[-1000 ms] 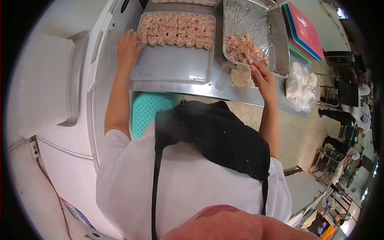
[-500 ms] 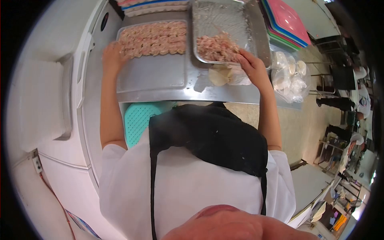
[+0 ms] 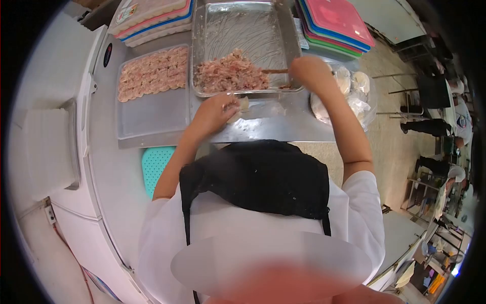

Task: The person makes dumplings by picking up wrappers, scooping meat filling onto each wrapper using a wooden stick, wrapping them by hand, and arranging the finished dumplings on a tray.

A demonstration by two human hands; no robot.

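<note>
My right hand (image 3: 309,75) is closed around a thin brown stick-like tool (image 3: 276,71), whose far end reaches the pink minced meat filling (image 3: 230,73). The filling is heaped at the near end of a metal tray (image 3: 248,25). In front of that tray, my left hand (image 3: 216,112) has its fingers closed on a pale round dumpling wrapper (image 3: 244,104), partly hidden by the fingers. To the left, rows of filled dumplings (image 3: 154,71) cover the far half of a shallow plastic tray (image 3: 152,119).
Stacked trays with colored lids (image 3: 157,20) stand at the back left, and pink, blue and green lids (image 3: 339,25) at the back right. Plastic bags of pale rounds (image 3: 349,93) lie on the right. A turquoise perforated stool (image 3: 157,164) is below the table edge. People work far right.
My left hand has left the dumpling tray and moved right to the wrapper before the metal tray. My right hand has risen slightly with the stick-like tool. The camera view has shifted.
</note>
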